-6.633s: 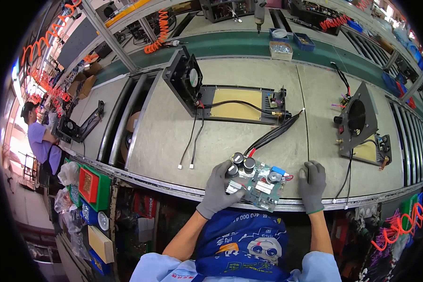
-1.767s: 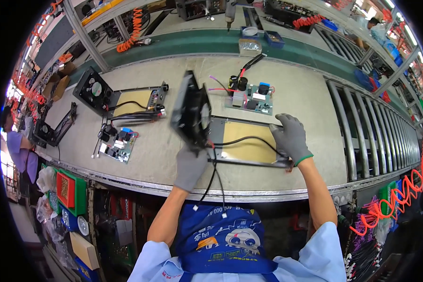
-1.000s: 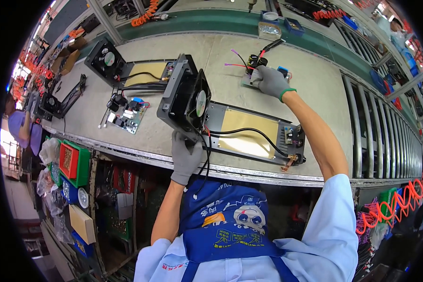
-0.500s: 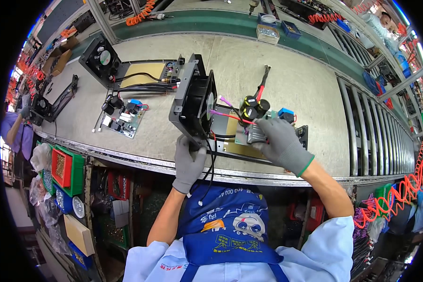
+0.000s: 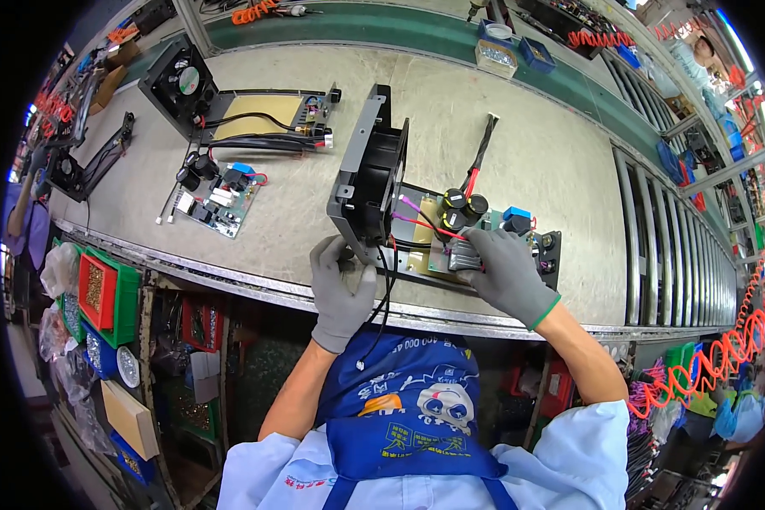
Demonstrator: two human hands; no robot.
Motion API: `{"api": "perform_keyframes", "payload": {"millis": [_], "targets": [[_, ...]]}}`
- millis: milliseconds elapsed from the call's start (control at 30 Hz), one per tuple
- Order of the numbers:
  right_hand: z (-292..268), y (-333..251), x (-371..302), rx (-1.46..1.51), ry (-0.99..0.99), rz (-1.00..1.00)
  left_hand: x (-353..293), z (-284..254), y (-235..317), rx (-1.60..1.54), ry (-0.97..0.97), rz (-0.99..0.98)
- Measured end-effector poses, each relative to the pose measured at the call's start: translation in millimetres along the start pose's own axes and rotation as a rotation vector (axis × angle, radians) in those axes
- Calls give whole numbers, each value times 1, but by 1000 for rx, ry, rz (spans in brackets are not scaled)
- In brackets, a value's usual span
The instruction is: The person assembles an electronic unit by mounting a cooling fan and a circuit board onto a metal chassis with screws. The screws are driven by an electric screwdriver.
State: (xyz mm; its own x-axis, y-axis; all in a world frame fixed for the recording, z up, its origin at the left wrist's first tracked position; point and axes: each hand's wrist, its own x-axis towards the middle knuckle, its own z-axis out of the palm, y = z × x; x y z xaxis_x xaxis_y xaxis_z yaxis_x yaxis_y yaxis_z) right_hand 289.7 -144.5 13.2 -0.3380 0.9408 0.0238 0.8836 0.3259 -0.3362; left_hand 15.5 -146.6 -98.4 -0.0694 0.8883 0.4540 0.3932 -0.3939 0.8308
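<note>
A metal chassis (image 5: 416,270) lies in front of me, with an upright panel carrying a black fan (image 5: 381,183) at its left end. My gloved left hand (image 5: 340,293) has its fingers and thumb around the panel's lower near corner. My gloved right hand (image 5: 510,272) grips a circuit board (image 5: 440,255) by its grey finned heat sink (image 5: 465,255), over the chassis base. Black round capacitors (image 5: 455,204), a blue part (image 5: 515,214) and red and purple wires stand out on the board. The board's underside is hidden. Thin black cables (image 5: 388,293) hang from the panel over the table edge.
At the left sit another fan chassis (image 5: 272,115) and a loose circuit board (image 5: 221,200). Roller bars (image 5: 654,238) border the table's right side. A green conveyor (image 5: 374,25) with small parts boxes (image 5: 495,59) runs behind. Bins of screws (image 5: 98,289) stand lower left. A co-worker (image 5: 30,221) is far left.
The chassis has shifted slightly right and its fan panel has turned a little. My right hand stays on the board's heat sink; my left stays at the panel's corner. The whole view has shifted slightly.
</note>
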Motion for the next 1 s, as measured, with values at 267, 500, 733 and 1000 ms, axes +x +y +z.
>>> {"api": "perform_keyframes", "payload": {"millis": [267,500,733,1000], "targets": [[-3,0,0,-97,-10,68,-2,1,-3,49,-92,-112],[-3,8,-5,-162,-33,57,1,4,-2,103,-120,-35],[-37,17,20,51,154,37,5,0,-16,0,-108,-180],[-21,24,46,20,138,-96,30,3,-21,-288,-72,-302]]}}
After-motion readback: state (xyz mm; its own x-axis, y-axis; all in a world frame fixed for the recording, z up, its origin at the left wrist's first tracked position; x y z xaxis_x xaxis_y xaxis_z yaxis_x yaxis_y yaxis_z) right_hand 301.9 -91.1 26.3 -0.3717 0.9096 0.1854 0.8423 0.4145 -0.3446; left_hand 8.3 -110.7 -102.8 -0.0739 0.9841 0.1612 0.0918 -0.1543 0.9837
